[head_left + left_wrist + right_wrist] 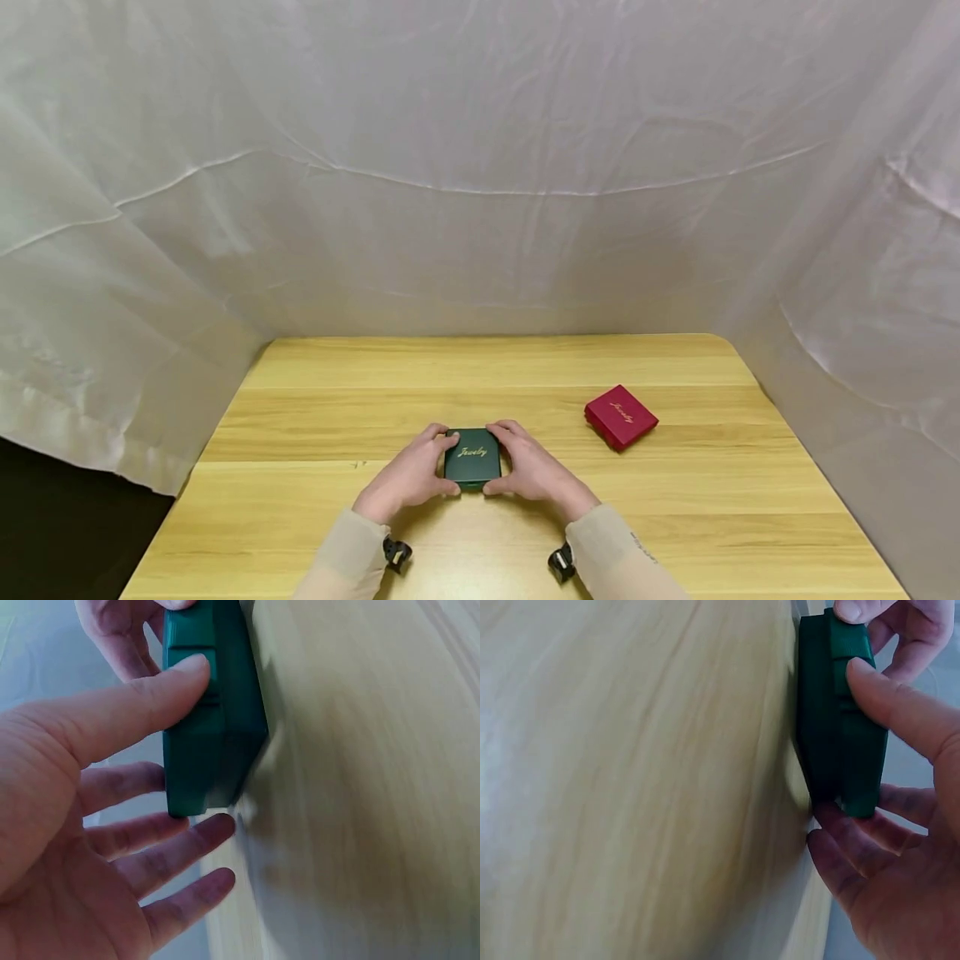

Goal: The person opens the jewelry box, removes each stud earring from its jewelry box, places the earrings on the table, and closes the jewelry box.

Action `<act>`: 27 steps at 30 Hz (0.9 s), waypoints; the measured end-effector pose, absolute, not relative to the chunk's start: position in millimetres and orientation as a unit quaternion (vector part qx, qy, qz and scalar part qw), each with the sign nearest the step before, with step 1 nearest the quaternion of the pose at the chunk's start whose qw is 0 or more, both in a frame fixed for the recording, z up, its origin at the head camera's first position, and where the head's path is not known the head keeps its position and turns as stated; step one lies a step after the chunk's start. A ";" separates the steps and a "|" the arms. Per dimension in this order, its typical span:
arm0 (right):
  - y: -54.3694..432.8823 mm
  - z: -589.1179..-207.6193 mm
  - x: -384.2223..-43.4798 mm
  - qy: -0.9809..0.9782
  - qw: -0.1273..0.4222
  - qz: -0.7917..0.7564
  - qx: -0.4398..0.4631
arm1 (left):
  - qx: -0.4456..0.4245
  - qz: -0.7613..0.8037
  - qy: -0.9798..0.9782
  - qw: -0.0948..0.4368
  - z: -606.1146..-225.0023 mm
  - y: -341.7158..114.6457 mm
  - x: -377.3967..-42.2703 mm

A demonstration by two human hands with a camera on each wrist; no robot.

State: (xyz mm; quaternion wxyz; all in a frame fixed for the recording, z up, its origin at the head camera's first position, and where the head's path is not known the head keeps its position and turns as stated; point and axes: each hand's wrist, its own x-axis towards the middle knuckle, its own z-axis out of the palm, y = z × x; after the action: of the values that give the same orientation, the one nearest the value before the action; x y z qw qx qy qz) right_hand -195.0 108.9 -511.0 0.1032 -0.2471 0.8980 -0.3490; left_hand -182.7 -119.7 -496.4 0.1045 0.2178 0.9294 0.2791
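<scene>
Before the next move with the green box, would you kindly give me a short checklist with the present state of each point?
1. Left hand holding the green box: ok, it grips the left side.
2. Right hand holding it too: ok, it grips the right side.
3. Lid shut: ok, it looks closed.
4. Red box out of the way: ok, it lies apart, beyond the right hand and to its right.
5. Green box resting fully on the table: cannot tell; the views do not settle contact underneath.
6. Contents of the green box known: cannot tell, the inside is hidden.
</scene>
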 end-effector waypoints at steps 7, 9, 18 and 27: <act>107.1 -509.8 -193.4 0.902 0.103 -0.347 -0.234 | 0.220 0.273 0.930 0.108 -493.0 -115.8 -178.3; 106.8 -509.4 -192.3 0.903 0.104 -0.348 -0.229 | 0.214 0.284 0.928 0.112 -492.4 -115.5 -177.4; 105.8 -509.7 -188.7 0.910 0.109 -0.342 -0.207 | 0.181 0.301 0.931 0.096 -493.1 -111.4 -173.7; 105.0 -508.3 -189.2 0.910 0.109 -0.346 -0.202 | 0.159 0.301 0.935 0.101 -495.9 -107.5 -172.8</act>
State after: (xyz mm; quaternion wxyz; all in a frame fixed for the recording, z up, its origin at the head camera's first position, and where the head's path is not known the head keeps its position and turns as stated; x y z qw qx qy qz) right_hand -189.2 105.0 -508.3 0.1088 -0.2019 0.9099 -0.3457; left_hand -172.8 -107.5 -495.9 0.1007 0.1590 0.9348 0.3010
